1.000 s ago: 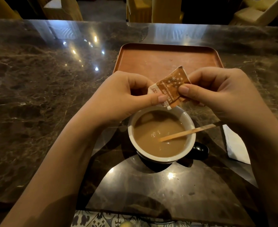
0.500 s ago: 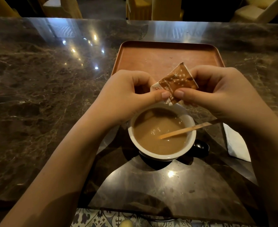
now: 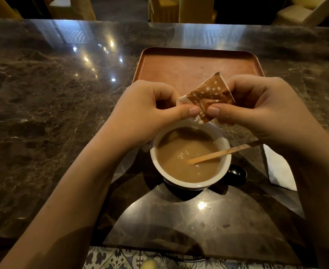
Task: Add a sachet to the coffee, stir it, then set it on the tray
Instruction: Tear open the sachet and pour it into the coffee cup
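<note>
A brown sachet (image 3: 208,96) with white stars is pinched between both hands just above the far rim of the cup. My left hand (image 3: 150,109) grips its left end and my right hand (image 3: 256,107) grips its right end, thumbs almost touching. Below stands a dark cup (image 3: 190,158) with a white inside, full of milky coffee, handle to the right. A wooden stirrer (image 3: 218,154) leans in it, pointing right. The brown tray (image 3: 196,63) lies bare just beyond the hands.
A white folded napkin (image 3: 278,167) lies right of the cup on the glossy dark marble table (image 3: 53,113). Yellow chairs (image 3: 179,8) stand past the far edge. Patterned floor tiles (image 3: 132,259) show at the near edge.
Both hands have shifted their grip on the sachet, and the thumbs have drawn closer together. The sachet now sits flatter, tilted more to the right. Cup and stirrer have not moved.
</note>
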{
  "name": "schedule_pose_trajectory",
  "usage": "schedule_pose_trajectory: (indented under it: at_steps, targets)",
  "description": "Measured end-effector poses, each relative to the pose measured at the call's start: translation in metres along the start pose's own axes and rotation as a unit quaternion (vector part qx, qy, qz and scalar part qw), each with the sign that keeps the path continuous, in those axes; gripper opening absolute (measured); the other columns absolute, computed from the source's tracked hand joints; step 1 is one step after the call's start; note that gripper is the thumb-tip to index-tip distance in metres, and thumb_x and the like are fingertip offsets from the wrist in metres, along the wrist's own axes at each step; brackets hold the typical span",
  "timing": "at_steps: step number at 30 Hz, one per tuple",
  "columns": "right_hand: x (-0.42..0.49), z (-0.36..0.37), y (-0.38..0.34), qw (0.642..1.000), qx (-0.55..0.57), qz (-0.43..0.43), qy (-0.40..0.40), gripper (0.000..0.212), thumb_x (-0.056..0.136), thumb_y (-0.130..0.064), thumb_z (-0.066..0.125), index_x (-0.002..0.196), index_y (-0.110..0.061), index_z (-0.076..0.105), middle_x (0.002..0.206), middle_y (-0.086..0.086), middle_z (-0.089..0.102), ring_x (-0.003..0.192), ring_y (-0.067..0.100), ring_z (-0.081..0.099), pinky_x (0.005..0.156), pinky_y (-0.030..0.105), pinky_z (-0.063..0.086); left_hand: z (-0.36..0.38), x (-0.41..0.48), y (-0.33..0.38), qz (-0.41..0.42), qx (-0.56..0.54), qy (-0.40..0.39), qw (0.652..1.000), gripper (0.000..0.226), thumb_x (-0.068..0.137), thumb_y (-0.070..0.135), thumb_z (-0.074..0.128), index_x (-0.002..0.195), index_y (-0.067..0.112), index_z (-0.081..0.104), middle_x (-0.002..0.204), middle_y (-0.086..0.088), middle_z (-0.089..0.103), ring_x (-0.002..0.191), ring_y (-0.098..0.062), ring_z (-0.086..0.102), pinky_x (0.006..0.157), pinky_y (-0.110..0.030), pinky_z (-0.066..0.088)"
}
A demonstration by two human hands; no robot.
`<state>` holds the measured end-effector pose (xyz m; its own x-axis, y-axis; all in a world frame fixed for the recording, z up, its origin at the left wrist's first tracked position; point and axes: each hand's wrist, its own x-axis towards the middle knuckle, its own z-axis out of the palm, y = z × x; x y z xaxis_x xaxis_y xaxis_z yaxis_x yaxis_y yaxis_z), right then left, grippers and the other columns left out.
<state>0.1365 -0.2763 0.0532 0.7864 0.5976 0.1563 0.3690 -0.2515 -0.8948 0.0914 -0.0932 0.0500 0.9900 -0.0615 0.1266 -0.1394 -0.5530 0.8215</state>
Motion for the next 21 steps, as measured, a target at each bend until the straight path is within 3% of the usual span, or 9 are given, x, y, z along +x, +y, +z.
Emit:
schedule_pose_trajectory:
  at_steps: [8, 15, 21]
  targets:
    - [-0.0005, 0.0009, 0.0003, 1.000, -0.024, -0.006, 0.008, 0.027, 0.070, -0.027, 0.063, 0.089, -0.008, 0.065, 0.082, 0.001, 0.071, 0.075, 0.009, 0.067, 0.067, 0.015, 0.053, -0.0001, -0.0015, 0.0020, 0.003, -0.007, -0.015, 1.000, 0.032, 0.069, 0.040, 0.065, 0.074, 0.009, 0.070, 0.075, -0.012, 0.071, 0.071, -0.025, 0.066, 0.069, -0.039, 0.052]
    - [-0.0014, -0.0022, 0.0005, 1.000, 0.019, 0.012, 0.008, 0.021, 0.068, -0.025, 0.064, 0.087, -0.016, 0.066, 0.075, -0.014, 0.072, 0.070, 0.002, 0.067, 0.060, 0.010, 0.049, -0.0003, -0.0017, 0.0035, 0.006, -0.009, 0.001, 1.000, 0.033, 0.070, 0.040, 0.066, 0.076, 0.008, 0.071, 0.077, -0.015, 0.071, 0.074, -0.029, 0.066, 0.071, -0.044, 0.051]
    - [-0.0017, -0.0058, 0.0031, 0.997, 0.063, 0.047, -0.028, 0.024, 0.066, -0.023, 0.065, 0.089, -0.019, 0.066, 0.072, -0.014, 0.073, 0.065, 0.000, 0.066, 0.054, 0.008, 0.047, -0.0035, -0.0026, 0.0046, 0.011, -0.012, 0.007, 1.000, 0.025, 0.075, 0.034, 0.066, 0.078, 0.010, 0.072, 0.077, -0.013, 0.071, 0.074, -0.029, 0.065, 0.071, -0.042, 0.051]
